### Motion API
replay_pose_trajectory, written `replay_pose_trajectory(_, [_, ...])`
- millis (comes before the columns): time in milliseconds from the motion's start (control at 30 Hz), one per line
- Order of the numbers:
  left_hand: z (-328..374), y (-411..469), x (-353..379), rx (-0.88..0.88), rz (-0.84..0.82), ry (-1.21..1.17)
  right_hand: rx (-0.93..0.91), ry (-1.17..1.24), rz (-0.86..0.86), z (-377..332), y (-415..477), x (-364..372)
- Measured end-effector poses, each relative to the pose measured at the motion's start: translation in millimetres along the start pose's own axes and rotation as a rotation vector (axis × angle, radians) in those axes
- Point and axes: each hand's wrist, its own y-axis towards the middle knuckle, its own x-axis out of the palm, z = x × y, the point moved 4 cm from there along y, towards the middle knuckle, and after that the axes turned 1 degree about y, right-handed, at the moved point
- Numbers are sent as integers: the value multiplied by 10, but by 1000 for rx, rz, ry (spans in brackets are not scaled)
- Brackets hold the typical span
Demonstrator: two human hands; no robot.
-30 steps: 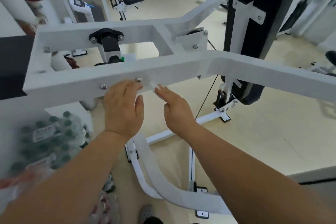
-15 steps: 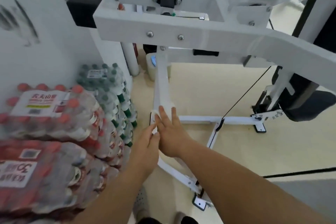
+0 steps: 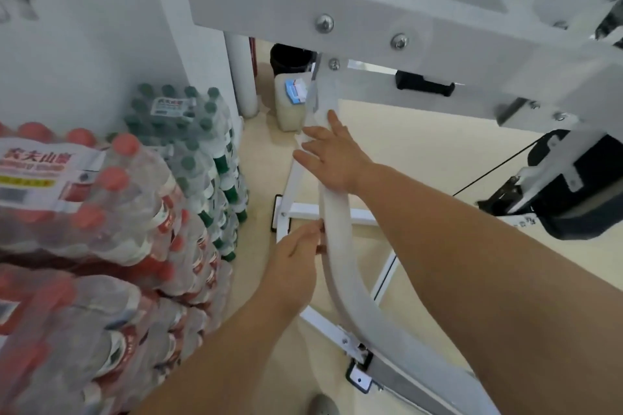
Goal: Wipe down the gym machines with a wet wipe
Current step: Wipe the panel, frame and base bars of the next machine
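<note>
So my right hand (image 3: 332, 158) is flat on the machine's curved white bar (image 3: 340, 266), fingers straight. I think the wet wipe (image 3: 309, 130) is under them, but it's white on white, so hard to say. My left hand (image 3: 296, 253) is lower down, fingers curled round the bar's edge. There are bottled water packs (image 3: 101, 212) just to the left.
</note>
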Motion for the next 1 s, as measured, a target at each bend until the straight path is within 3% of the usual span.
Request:
replay_pose_trajectory(233, [-66,30,-101,46,-44,-50,-146,-42,-56,-10,-329,56])
replay_pose_trajectory(533, [-146,120,-207,74,-173,-42,196,-266,-86,171,774,-233])
replay_pose_trajectory(733, [-140,-8,-222,12,-154,-45,130,-138,-35,-109,-117,21])
replay_pose_trajectory(1000, [-265,-287,-301,59,105,-79,57,-58,3,-565,-1408,498])
